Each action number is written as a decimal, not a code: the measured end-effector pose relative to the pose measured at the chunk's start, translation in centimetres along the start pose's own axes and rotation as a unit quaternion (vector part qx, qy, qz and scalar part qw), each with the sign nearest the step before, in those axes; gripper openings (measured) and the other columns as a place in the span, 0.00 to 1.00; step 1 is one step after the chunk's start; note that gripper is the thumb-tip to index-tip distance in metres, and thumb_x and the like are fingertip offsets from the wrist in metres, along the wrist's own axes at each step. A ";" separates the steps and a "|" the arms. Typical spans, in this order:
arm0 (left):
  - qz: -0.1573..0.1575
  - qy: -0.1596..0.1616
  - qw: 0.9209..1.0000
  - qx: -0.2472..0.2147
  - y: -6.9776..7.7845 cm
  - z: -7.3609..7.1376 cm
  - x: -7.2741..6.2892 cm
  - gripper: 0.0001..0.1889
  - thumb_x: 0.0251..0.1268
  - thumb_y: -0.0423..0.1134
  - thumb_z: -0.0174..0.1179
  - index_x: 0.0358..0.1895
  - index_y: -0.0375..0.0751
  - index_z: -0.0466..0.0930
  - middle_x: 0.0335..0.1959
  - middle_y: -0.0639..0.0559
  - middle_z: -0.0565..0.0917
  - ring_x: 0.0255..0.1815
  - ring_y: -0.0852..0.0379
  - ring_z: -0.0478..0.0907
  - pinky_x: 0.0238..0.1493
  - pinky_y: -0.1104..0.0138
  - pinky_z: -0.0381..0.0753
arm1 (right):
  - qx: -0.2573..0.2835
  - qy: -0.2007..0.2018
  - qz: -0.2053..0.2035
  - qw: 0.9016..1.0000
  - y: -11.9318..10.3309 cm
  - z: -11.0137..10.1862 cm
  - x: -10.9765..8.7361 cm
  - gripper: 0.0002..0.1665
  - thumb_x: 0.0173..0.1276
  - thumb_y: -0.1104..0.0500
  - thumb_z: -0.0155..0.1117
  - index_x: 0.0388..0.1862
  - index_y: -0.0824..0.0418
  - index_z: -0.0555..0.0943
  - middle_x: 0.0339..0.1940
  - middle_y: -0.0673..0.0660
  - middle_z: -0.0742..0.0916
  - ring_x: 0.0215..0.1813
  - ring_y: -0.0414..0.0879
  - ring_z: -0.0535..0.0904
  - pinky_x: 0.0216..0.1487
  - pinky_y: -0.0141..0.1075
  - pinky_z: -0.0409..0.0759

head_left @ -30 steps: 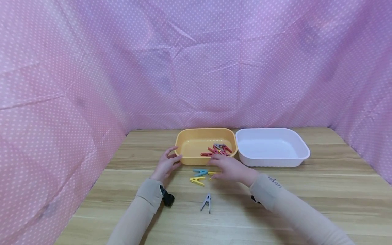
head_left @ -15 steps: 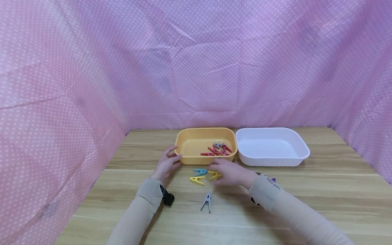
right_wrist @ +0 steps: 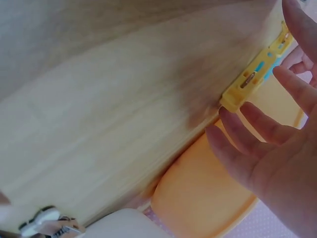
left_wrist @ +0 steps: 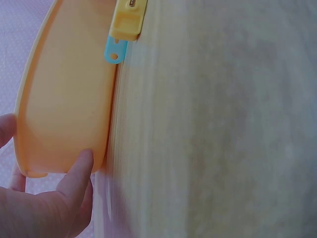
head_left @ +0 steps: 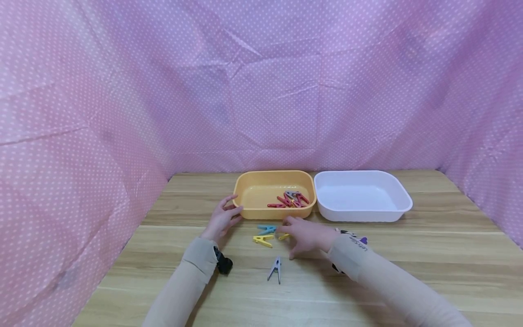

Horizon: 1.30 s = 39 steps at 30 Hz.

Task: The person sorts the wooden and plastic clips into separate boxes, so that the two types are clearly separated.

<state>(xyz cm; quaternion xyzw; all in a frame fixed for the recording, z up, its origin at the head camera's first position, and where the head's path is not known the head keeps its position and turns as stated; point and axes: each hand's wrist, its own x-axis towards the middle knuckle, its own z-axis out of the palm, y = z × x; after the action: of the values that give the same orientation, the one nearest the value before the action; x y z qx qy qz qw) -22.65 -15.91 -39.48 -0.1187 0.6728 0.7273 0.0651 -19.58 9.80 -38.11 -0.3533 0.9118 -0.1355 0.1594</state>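
Note:
In the head view, my left hand (head_left: 222, 220) grips the left front corner of a yellow tray (head_left: 255, 214), its fingers and thumb against two sides. Red clothespins (head_left: 276, 205) and a grey one (head_left: 291, 195) lie inside at the right. My right hand (head_left: 306, 234) hovers low in front of the tray with fingers spread. Beneath its fingertips is a yellow clothespin (head_left: 283, 236), which shows longer in the right wrist view (right_wrist: 255, 74). To the left lie a blue clothespin (head_left: 267, 229) and another yellow one (head_left: 263, 241); a grey-blue clothespin (head_left: 276, 270) lies nearer.
A white tray (head_left: 363, 217) stands right beside the yellow one on the wooden table (head_left: 441, 254). Small items, one purple (head_left: 363, 240), lie behind my right wrist. A pink dotted cloth (head_left: 261, 113) hangs round the back and sides.
My right hand has drawn slightly back toward me and its fingers have spread, with the thumb now lower. The left hand, trays and grey-blue clothespin have hardly moved.

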 end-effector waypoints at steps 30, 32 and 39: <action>0.000 0.003 1.000 0.003 -0.3 0.1 0.1 0.29 0.66 0.28 0.56 0.69 0.44 0.62 0.53 0.41 0.64 0.47 0.53 0.72 0.61 0.56 0.73 | -0.003 -0.001 -0.013 1.000 -0.4 0.4 0.0 0.31 0.48 0.53 0.77 0.54 0.50 0.80 0.48 0.50 0.75 0.48 0.43 0.72 0.57 0.42 0.74; 0.000 0.003 1.000 0.004 -0.3 0.1 0.0 0.29 0.66 0.28 0.56 0.69 0.44 0.62 0.54 0.41 0.64 0.48 0.53 0.72 0.62 0.56 0.72 | 0.001 -0.005 -0.012 1.000 -0.5 0.3 -0.1 0.29 0.50 0.53 0.77 0.53 0.49 0.80 0.47 0.49 0.75 0.45 0.42 0.72 0.55 0.41 0.75; 0.000 0.004 1.000 0.001 -0.3 0.0 -0.1 0.28 0.66 0.27 0.56 0.69 0.43 0.62 0.54 0.41 0.64 0.48 0.52 0.72 0.62 0.56 0.72 | 0.017 -0.020 -0.002 1.000 -0.5 0.4 -0.1 0.22 0.54 0.55 0.74 0.49 0.46 0.81 0.45 0.45 0.77 0.43 0.39 0.74 0.55 0.41 0.76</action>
<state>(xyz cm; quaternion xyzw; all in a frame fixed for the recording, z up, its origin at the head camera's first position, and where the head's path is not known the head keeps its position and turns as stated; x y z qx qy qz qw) -22.51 -15.83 -39.77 -0.1215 0.6738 0.7261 0.0631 -19.05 9.48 -38.29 -0.3552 0.9053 -0.1443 0.1831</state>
